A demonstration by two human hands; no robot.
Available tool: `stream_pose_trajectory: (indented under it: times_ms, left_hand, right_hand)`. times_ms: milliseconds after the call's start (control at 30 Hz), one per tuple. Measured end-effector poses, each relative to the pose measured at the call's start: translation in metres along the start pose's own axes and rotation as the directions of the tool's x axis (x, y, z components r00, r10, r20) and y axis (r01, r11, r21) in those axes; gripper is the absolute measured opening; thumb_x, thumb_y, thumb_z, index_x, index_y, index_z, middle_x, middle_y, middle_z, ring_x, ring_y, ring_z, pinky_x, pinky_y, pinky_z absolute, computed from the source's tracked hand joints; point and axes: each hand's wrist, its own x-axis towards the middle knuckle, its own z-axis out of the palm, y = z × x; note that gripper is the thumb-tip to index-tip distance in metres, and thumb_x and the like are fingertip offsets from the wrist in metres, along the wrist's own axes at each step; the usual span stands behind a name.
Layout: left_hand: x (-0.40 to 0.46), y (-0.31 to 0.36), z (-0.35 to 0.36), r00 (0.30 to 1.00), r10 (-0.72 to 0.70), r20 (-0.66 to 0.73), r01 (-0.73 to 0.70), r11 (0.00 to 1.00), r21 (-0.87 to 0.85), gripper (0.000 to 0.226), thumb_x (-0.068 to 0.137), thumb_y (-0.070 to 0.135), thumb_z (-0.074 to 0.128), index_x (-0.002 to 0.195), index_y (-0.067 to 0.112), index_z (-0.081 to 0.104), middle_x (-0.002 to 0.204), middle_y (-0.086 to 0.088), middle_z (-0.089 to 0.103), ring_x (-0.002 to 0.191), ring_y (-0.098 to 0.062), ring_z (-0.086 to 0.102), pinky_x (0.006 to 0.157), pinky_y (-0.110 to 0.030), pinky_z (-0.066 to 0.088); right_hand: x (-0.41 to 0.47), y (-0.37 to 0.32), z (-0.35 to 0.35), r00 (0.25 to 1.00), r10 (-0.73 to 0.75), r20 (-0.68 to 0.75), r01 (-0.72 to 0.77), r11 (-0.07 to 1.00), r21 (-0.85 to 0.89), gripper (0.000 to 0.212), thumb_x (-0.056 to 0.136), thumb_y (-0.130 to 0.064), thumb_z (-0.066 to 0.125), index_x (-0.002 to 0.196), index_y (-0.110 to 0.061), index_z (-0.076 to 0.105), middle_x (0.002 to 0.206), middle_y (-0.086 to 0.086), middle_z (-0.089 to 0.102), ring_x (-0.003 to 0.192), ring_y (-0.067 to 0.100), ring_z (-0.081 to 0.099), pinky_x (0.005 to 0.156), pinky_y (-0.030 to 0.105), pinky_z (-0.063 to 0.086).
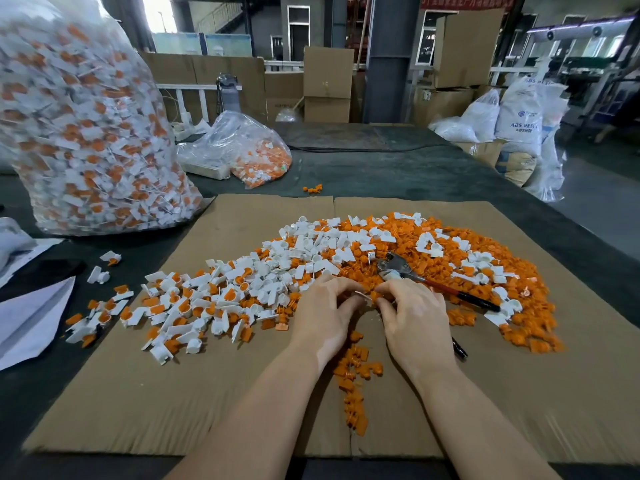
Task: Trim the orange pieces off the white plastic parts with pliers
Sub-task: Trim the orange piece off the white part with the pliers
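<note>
Orange pieces [356, 375] trail between both hands — left hand [323, 315] and right hand [414, 317] pinch one small part; pliers [408, 271] lie beside.

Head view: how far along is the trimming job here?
Done: a heap of loose orange pieces. In hand: left hand and right hand pinch something small together; the pliers lie unused. Left: many untrimmed parts on the cardboard, plus a full bag.
</note>
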Motion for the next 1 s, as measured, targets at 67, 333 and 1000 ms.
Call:
stream_pose_trajectory:
  times_ms: [67, 333, 1000]
  left_hand:
    - [-0.0006, 0.0004, 0.0004, 1.000, -0.008, -0.004, 0.008, 1.000, -0.008, 0.015, 0.091, 0.027, 0.059, 0.104, 0.027, 0.067, 0.098, 0.014, 0.056, 0.093, -0.004, 0.049, 0.078, -0.017, 0.034]
    - [-0.0012, 0.0010, -0.0005, 0.999, -0.036, 0.017, 0.036, 0.999, -0.024, 0.012, 0.092, 0.030, 0.058, 0.101, 0.027, 0.066, 0.102, 0.009, 0.063, 0.095, -0.007, 0.053, 0.078, -0.019, 0.038]
    - [-0.0009, 0.0009, -0.0015, 0.999, -0.042, 0.015, 0.043, 0.994, -0.103, 0.011, 0.089, 0.032, 0.062, 0.098, 0.030, 0.067, 0.099, 0.012, 0.063, 0.094, -0.003, 0.054, 0.073, -0.008, 0.034]
  right_hand:
    - [0.0003, 0.0001, 0.0000, 1.000, 0.007, 0.010, -0.007, 1.000, 0.000, 0.009, 0.082, -0.007, 0.068, 0.088, -0.012, 0.068, 0.084, 0.001, 0.067, 0.083, 0.022, 0.061, 0.082, 0.038, 0.038]
    - [0.0001, -0.0003, -0.0002, 1.000, 0.007, 0.013, -0.007, 1.000, -0.002, 0.007, 0.083, -0.007, 0.067, 0.087, -0.012, 0.068, 0.082, 0.001, 0.066, 0.082, 0.022, 0.060, 0.082, 0.037, 0.037]
    - [0.0007, -0.0005, -0.0014, 1.000, 0.009, -0.020, -0.009, 1.000, 0.022, 0.005, 0.085, -0.012, 0.066, 0.089, -0.012, 0.068, 0.084, 0.001, 0.068, 0.082, 0.020, 0.061, 0.082, 0.034, 0.035]
